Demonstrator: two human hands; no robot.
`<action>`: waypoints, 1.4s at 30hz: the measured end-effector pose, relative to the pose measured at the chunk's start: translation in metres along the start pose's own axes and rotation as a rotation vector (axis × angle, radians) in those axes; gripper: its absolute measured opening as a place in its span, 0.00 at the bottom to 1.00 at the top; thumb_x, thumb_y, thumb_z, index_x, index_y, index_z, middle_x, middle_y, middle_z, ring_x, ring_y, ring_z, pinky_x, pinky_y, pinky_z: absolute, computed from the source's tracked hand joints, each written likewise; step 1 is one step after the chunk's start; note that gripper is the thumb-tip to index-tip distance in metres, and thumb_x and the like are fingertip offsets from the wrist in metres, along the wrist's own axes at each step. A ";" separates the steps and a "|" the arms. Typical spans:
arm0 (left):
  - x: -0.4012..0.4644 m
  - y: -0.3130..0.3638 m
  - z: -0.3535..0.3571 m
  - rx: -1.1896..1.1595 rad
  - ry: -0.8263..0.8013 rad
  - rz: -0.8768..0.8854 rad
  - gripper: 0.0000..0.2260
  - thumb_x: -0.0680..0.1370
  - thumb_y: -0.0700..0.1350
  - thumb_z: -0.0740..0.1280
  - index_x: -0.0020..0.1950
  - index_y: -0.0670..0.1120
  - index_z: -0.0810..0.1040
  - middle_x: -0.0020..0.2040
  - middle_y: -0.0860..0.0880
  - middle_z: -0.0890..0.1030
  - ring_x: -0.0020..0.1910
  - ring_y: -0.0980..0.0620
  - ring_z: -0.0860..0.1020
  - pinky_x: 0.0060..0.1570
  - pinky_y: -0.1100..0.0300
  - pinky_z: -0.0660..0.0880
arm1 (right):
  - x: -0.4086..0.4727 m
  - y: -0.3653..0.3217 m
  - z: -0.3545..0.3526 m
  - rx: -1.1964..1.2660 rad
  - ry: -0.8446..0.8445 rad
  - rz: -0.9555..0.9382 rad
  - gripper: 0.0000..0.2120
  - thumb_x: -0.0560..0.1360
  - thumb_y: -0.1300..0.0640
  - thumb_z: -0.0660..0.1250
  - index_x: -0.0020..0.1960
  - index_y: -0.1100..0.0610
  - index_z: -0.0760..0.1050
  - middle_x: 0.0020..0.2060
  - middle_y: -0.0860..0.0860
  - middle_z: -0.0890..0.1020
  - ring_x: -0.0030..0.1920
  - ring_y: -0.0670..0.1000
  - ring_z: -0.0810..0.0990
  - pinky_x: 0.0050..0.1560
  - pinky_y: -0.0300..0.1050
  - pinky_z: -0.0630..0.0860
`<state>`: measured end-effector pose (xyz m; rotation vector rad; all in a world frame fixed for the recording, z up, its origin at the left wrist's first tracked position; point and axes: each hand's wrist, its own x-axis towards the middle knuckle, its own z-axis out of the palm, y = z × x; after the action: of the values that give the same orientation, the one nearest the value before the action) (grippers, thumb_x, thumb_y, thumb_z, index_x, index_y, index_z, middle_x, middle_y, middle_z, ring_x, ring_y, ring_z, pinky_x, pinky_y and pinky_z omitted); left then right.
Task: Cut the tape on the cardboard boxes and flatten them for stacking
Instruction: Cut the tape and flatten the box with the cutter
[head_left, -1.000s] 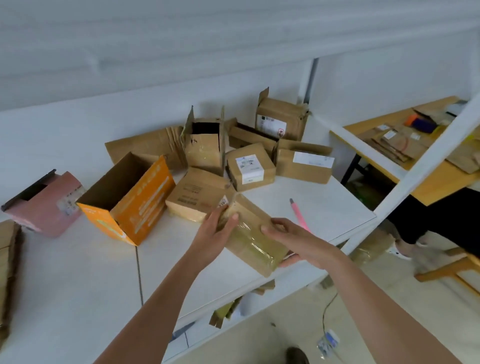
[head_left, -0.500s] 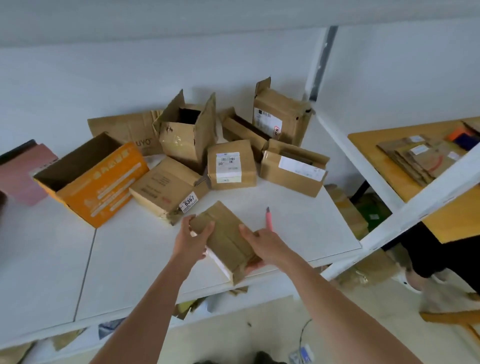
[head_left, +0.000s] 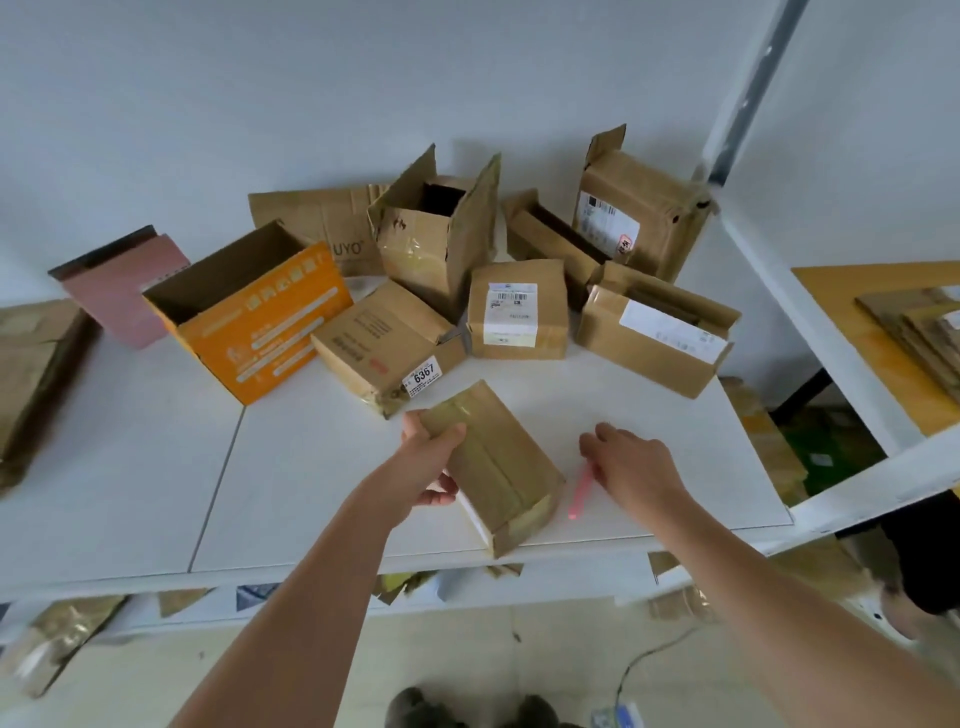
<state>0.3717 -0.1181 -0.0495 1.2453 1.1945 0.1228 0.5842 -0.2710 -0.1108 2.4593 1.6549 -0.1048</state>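
A small taped brown box (head_left: 501, 462) lies on the white table (head_left: 291, 483) near its front edge. My left hand (head_left: 431, 462) grips the box's left side, thumb on top and fingers underneath. To the right of the box, my right hand (head_left: 631, 467) hovers over a pink cutter (head_left: 581, 491) on the table, fingers loosely bent; whether it touches the cutter cannot be told. Behind stand several more cardboard boxes, among them an open orange box (head_left: 260, 322), a box labelled 6367 (head_left: 384, 348) and a taped box with a white label (head_left: 514, 312).
A pink box (head_left: 122, 286) sits at the back left, and flattened cardboard (head_left: 31, 374) lies at the far left. A white shelf post (head_left: 810, 312) runs diagonally on the right, with a wooden table (head_left: 904, 332) holding flat cardboard behind it. Scraps lie on the floor below.
Both hands held the small box a second ago. My right hand has since let go and moved right over the pink cutter, while the left hand keeps the box down on the table.
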 end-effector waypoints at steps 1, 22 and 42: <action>0.000 0.000 0.000 -0.054 0.014 -0.019 0.11 0.81 0.48 0.62 0.60 0.50 0.62 0.54 0.43 0.72 0.32 0.48 0.73 0.31 0.56 0.76 | -0.002 0.002 -0.005 0.071 0.061 0.030 0.09 0.79 0.58 0.59 0.58 0.52 0.71 0.52 0.49 0.74 0.49 0.53 0.79 0.33 0.44 0.65; 0.000 -0.014 -0.010 -0.495 -0.055 0.033 0.20 0.80 0.37 0.67 0.70 0.52 0.73 0.52 0.45 0.79 0.28 0.51 0.77 0.32 0.59 0.78 | 0.034 -0.096 -0.072 1.394 0.271 -0.057 0.01 0.78 0.61 0.67 0.48 0.59 0.76 0.40 0.47 0.83 0.42 0.45 0.83 0.40 0.41 0.81; 0.005 -0.017 0.002 -0.358 0.144 0.156 0.09 0.80 0.38 0.67 0.60 0.44 0.77 0.48 0.47 0.81 0.34 0.49 0.80 0.36 0.57 0.79 | 0.026 -0.087 -0.078 1.028 0.166 -0.256 0.04 0.77 0.61 0.68 0.44 0.60 0.75 0.41 0.53 0.82 0.40 0.46 0.79 0.36 0.36 0.75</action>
<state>0.3673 -0.1230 -0.0660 1.0234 1.1368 0.5271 0.5105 -0.2007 -0.0479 2.9080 2.4028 -1.0477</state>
